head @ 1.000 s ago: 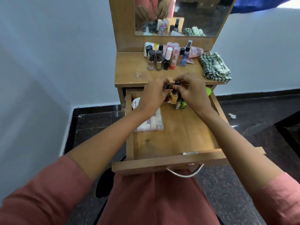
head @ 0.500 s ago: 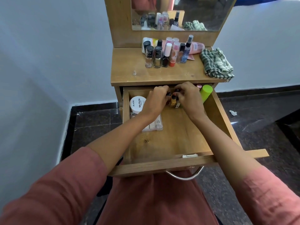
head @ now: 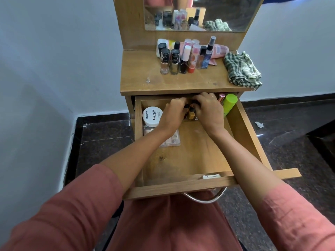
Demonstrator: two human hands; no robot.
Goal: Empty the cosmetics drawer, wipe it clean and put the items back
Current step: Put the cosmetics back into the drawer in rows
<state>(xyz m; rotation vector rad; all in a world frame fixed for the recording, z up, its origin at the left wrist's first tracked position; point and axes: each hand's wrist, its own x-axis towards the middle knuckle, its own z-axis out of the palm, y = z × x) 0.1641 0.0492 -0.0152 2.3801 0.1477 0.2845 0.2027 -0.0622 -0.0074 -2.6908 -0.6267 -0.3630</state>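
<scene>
— Where are the hands?
— Both are deep at the back of the open drawer (head: 241, 127). The left hand (head: 174, 115) and right hand (head: 208, 109) sit knuckles-up, close together, fingers curled down among a cluster of small bottles.
— Pinching anything?
— The fingers are bent around dark bottle caps between the two hands, but the fingertips are hidden, so I cannot tell whether either hand really has hold of one. An amber nail polish bottle (head: 191, 114) stands in the gap between them.
— What else is in the drawer?
— A white round jar (head: 152, 116) labelled nail polish remover wipes at the back left corner, a clear flat case (head: 174, 140) partly under the left forearm, and a lime-green tube (head: 228, 104) leaning at the back right, just beside a pinkish stick.
— And the table (head: 141, 77)?
— A group of upright bottles (head: 183, 57) stands near the mirror (head: 235, 13), with a pink tube lying behind them. A green checked cloth (head: 242, 69) is crumpled on the right edge.
</scene>
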